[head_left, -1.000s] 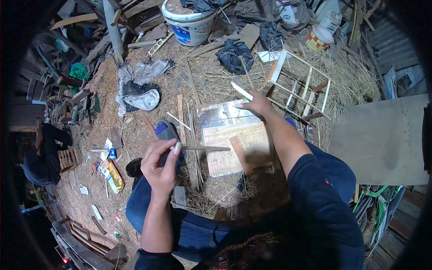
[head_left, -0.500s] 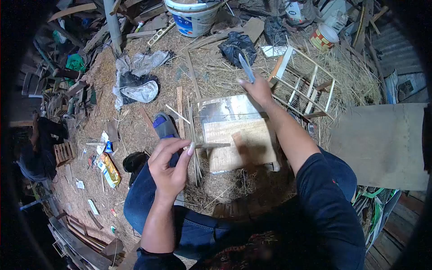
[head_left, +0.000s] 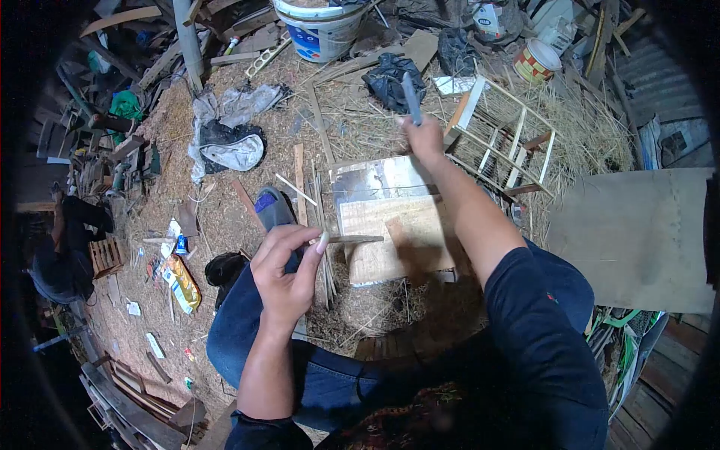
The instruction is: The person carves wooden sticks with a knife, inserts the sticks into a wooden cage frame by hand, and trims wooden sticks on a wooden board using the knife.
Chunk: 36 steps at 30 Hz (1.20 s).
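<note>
In the head view my left hand (head_left: pixel 283 270) pinches the end of a thin wooden stick (head_left: pixel 358 238) between thumb and fingertips. The stick points right, level over a pale wooden board (head_left: pixel 367 262). This board lies on a block whose far part carries a shiny metal sheet (head_left: pixel 375 178). Beyond the sheet's far right corner, my right hand (head_left: pixel 426 139) is closed round a knife (head_left: pixel 411 99), raised with its blade pointing away from me. The handle is mostly hidden in my fist. A short brown wood piece (head_left: pixel 396 232) shows on the board near the stick's tip.
A slatted wooden frame (head_left: pixel 510 142) stands right of the knife, on straw. Thin strips (head_left: pixel 327 270) lie left of the board, by my shoe (head_left: pixel 274 208). A bucket (head_left: pixel 319 34) and black plastic bag (head_left: pixel 390 84) are farther off. At far left sits another person (head_left: pixel 64 247).
My right hand has shifted slightly away and to the left, and the knife has tilted so its tip points more directly away. My left hand and the stick are almost unmoved.
</note>
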Available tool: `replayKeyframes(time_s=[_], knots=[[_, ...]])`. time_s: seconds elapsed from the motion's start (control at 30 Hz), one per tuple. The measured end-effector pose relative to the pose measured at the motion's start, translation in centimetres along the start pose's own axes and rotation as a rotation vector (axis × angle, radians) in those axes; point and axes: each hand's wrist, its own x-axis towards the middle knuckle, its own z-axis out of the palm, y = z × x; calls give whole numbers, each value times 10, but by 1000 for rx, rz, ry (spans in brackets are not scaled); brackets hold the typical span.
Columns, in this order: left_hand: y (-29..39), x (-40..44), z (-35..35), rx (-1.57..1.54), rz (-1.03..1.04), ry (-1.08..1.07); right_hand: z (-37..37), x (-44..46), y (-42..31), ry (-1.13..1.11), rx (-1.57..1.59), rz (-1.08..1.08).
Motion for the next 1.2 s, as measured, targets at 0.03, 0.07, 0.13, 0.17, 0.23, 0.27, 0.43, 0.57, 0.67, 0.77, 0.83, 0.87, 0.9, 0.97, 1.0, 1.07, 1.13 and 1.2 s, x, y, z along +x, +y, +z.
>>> replayKeyframes(time_s=[0.03, 0.07, 0.13, 0.17, 0.23, 0.27, 0.43, 0.57, 0.67, 0.77, 0.83, 0.87, 0.9, 0.97, 1.0, 1.07, 1.13, 1.2], knots=[[2, -1, 0, -6, -25, -14, -9, 5, -2, 65, 77, -17], [4, -1, 0, -13, -49, -29, -16, 6, -4, 69, 71, -17], [6, -2, 2, -29, -70, -32, -28, 3, -1, 194, 61, -172], [8, -3, 2, -38, -93, -36, -35, 0, 1, 224, 33, -217], [7, -4, 2, -34, -77, -36, -48, -7, 10, 103, -90, -212], [6, -4, 2, -26, -61, -40, -53, -14, 15, -48, -183, -161], [5, -8, 8, -59, -158, -76, -65, -92, 21, -5, -161, -6], [0, -10, 12, -78, -177, -35, -56, -198, 18, -177, -126, 42], [-7, -10, 18, -112, -168, 50, -55, -272, 21, -283, -272, 16], [-6, -12, 20, -70, -151, 94, -45, -317, 35, -137, -450, -24], [-12, -14, 22, -101, -152, 94, -41, -326, 50, -158, -459, 2], [-15, -13, 23, -137, -162, 91, -42, -329, 58, -183, -475, 34], [-14, -12, 21, -121, -149, 74, -43, -333, 62, -179, -476, 19], [-19, -10, 22, -148, -147, 72, -47, -333, 74, -182, -458, 2], [-21, -9, 22, -181, -160, 78, -50, -333, 73, -196, -455, -15], [-26, -9, 21, -228, -166, 65, -56, -331, 73, -159, -430, -29], [-30, -7, 19, -273, -176, 55, -65, -324, 69, -237, -488, 13], [-31, -7, 16, -255, -221, 31, -69, -318, 77, -178, -444, -13]])
